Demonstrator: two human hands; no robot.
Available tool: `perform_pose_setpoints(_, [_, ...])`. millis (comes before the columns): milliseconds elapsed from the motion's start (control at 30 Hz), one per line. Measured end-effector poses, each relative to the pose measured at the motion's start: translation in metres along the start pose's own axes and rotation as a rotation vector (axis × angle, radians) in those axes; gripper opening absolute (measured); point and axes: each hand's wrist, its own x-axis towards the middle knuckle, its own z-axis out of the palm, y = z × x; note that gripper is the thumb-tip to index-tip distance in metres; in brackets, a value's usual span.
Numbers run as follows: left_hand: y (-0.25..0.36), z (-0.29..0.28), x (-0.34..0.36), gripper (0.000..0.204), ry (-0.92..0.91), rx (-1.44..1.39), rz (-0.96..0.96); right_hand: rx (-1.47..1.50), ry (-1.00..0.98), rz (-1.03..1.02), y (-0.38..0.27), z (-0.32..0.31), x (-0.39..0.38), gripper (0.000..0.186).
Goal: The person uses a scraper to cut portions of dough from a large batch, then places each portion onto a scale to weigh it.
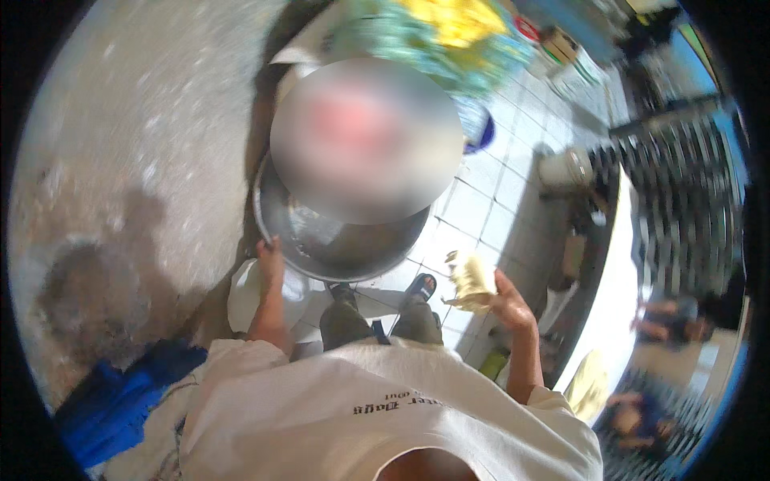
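head view: one right hand (507, 303), fingers curled round a pale yellow piece (475, 284), outside and right of the metal basin (353, 255); one left hand (271, 256) at its rim, grip uncertain. basin contents blurred: i cannot tell how much is done or left.

The round metal basin (345, 244) is of a dull grey colour, with paler shine along the rim. The uneven, pale yellow piece (475, 282) has a few dark spots at its edge. The loose cream shirt (337, 441) carries black lettering, and the long trousers (341, 326) are olive green. The square floor tiles (468, 207) are white, divided by thin grey lines. The crumpled cloth (120, 409) is strong blue; the crinkled plastic (373, 32) is light green.
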Motion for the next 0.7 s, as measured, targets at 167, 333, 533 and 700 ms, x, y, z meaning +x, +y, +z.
perform_pose_setpoints(167, [-0.073,-0.056,-0.063,0.046,-0.001,-0.269,-0.305,-0.054,0.916,-0.146,0.128,-0.150,-0.116,0.064])
perform_pose_setpoints(333, [-0.051,-0.006,-0.147,0.026,-0.413,0.181,-0.394,0.666,1.144,-0.170,0.277,-0.255,-0.298,0.036])
perform_pose_setpoints(533, [0.041,0.137,-0.252,0.022,-1.088,0.663,0.203,0.679,1.459,-0.133,0.181,-0.287,-0.453,0.057])
perform_pose_setpoints(700, [0.194,0.317,-0.331,0.026,-1.329,0.840,0.551,-0.082,2.340,-0.452,0.074,-0.323,-0.608,0.060])
